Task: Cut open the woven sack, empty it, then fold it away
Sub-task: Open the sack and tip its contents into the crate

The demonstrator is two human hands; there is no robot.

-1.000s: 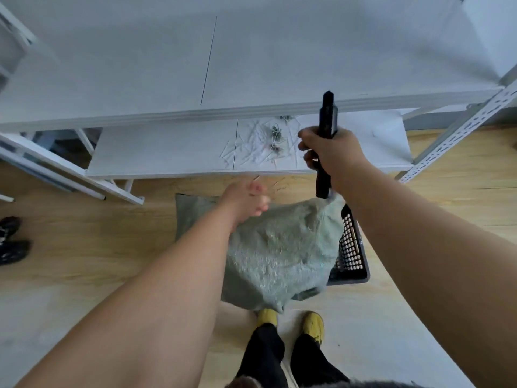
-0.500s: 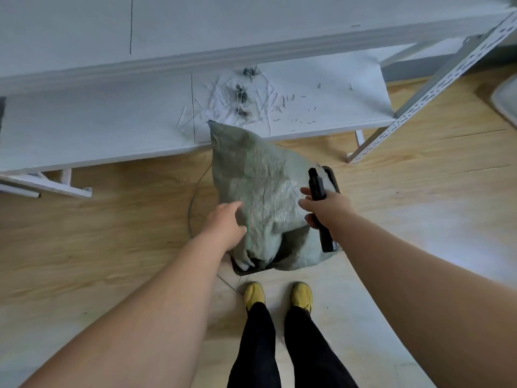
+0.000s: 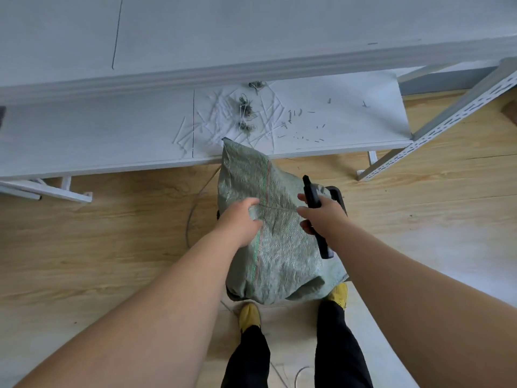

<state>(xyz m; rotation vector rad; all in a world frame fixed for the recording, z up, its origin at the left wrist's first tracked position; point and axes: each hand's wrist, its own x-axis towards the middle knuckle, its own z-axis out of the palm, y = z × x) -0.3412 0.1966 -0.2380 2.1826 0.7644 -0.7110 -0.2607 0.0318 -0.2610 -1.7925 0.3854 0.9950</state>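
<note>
A grey-green woven sack [image 3: 279, 247] stands upright on the wooden floor in front of my feet, draped over a black basket [image 3: 337, 193] that shows only at its far right corner. My left hand [image 3: 240, 219] grips the sack's cloth on its left side. My right hand [image 3: 321, 217] holds a black cutter [image 3: 316, 217] and touches the sack's right side with its fingers. A taut crease runs across the sack between my two hands.
A low white shelf [image 3: 98, 141] lies just beyond the sack, strewn with cut white strips and bits of thread [image 3: 246, 113]. A higher shelf board [image 3: 251, 32] overhangs it. A perforated metal upright [image 3: 447, 119] slants at the right. A thin cord [image 3: 195, 208] lies on the floor at the left.
Both hands have come down from the shelf to the sack. The sack has been pulled up taller and nearer my feet, covering more of the basket.
</note>
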